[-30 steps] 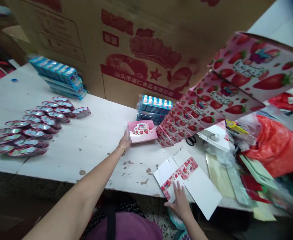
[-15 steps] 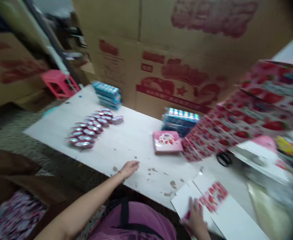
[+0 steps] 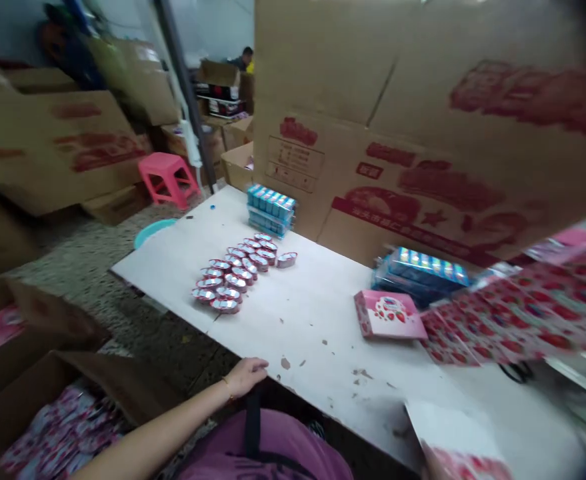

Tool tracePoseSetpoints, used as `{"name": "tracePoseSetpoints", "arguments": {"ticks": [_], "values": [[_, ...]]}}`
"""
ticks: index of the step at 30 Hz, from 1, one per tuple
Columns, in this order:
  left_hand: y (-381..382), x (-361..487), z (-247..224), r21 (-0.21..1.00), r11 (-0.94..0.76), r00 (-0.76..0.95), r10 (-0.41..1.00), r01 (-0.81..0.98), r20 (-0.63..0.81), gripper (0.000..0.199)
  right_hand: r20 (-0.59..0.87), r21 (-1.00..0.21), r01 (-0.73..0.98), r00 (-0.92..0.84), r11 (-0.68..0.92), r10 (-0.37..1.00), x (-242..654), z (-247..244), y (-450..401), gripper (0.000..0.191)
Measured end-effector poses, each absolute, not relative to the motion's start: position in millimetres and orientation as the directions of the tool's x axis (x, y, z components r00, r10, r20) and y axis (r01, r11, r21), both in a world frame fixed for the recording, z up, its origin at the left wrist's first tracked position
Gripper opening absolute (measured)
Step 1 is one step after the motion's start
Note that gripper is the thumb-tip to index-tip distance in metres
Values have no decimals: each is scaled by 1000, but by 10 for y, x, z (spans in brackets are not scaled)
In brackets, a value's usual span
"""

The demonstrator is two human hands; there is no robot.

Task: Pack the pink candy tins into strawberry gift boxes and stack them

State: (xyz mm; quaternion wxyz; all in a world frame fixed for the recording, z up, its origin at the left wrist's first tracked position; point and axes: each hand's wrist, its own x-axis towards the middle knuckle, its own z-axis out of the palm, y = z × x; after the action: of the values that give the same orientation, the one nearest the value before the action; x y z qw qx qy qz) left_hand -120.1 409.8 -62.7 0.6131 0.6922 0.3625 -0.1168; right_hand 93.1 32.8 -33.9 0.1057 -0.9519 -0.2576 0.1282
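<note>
As open cardboard cartons [image 3: 47, 427] of pink strawberry-print packets sit on the floor at far left, a pink plastic stool [image 3: 165, 177] stands beyond them and a co-worker [image 3: 243, 60] shows small among distant boxes. On a chipped white work table [image 3: 313, 333], blue-and-silver packs [image 3: 270, 210] are stacked near the far left corner, and rows of foil-topped round tins [image 3: 223, 277] lie just nearer, toward the middle of the board. The person's left hand [image 3: 245, 377] rests open at the table's near edge, fingers together and holding nothing, well apart from the tins. Further right, a pink strawberry-print box [image 3: 390, 315] lies flat beside a stack of blue packs [image 3: 420, 275], below a large brown carton printed in red [image 3: 423, 173], with blurred strawberry-print sheets [image 3: 517, 320] at the right. A flat white carton blank [image 3: 453, 430] enters from the bottom edge of the frame at the near right of the table, its long axis appearing to run from the person toward the far edge. Only a sliver of the right hand [image 3: 425, 465] shows at its lower corner, far nearer the blank than the left hand, and its grip cannot be told.
</note>
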Motion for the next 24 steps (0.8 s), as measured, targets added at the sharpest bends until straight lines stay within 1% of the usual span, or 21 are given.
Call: {"name": "tracePoseSetpoints", "arguments": {"ticks": [2, 4, 5, 6, 8, 10, 12, 14, 16, 18, 19, 20, 21, 22, 23, 24], "values": [[4221, -1147, -551, 792, 0, 747, 332, 611, -576, 48, -193, -321, 380, 871, -867, 453, 884, 81, 489, 42], [4321, -973, -419, 832, 0, 792, 306, 555, -528, 53, -113, -431, 345, 896, -834, 429, 910, 610, 685, 39], [4356, -853, -325, 856, -4, 818, 297, 518, -493, 56, -72, -500, 351, 894, -792, 442, 943, 871, 788, 37], [4380, -723, -212, 885, -21, 849, 292, 466, -440, 59, -18, -557, 357, 897, -750, 441, 983, 1106, 889, 36], [4405, -455, 49, 939, -113, 918, 274, 326, -286, 64, 37, -681, 346, 896, -645, 442, 1065, 1446, 1065, 33], [4411, -207, 299, 949, -236, 952, 271, 208, -141, 74, 41, -806, 280, 905, -521, 424, 1136, 1586, 1192, 32], [4409, 0, 484, 933, -317, 942, 329, 171, -60, 82, 16, -906, 175, 924, -385, 381, 1200, 1577, 1277, 32], [4408, 167, 589, 925, -342, 916, 402, 166, -16, 84, -16, -968, 68, 944, -241, 330, 1260, 1504, 1334, 33], [4421, 303, 642, 933, -331, 883, 467, 140, 34, 87, -45, -995, -19, 958, -93, 285, 1323, 1424, 1374, 36], [4457, 420, 684, 962, -252, 837, 544, 103, 53, 88, -61, -997, -70, 967, 29, 246, 1398, 1345, 1401, 37], [4484, 469, 711, 982, -174, 818, 574, 74, 40, 83, -67, -995, -84, 970, 63, 233, 1442, 1303, 1410, 37], [4513, 510, 745, 997, -69, 811, 585, 43, 5, 75, -67, -994, -84, 973, 68, 223, 1490, 1258, 1418, 37], [4542, 541, 787, 999, 52, 818, 573, 18, -44, 64, -47, -998, -57, 976, 40, 211, 1539, 1214, 1426, 38], [4567, 558, 836, 985, 173, 833, 545, 2, -98, 54, 0, -1000, 6, 982, -29, 190, 1587, 1173, 1437, 40], [4585, 560, 892, 959, 284, 850, 505, -2, -148, 46, 87, -985, 108, 984, -136, 153, 1627, 1140, 1452, 45], [4594, 548, 953, 928, 371, 864, 467, -1, -186, 41, 216, -933, 238, 970, -269, 111, 1656, 1119, 1474, 50]]}}
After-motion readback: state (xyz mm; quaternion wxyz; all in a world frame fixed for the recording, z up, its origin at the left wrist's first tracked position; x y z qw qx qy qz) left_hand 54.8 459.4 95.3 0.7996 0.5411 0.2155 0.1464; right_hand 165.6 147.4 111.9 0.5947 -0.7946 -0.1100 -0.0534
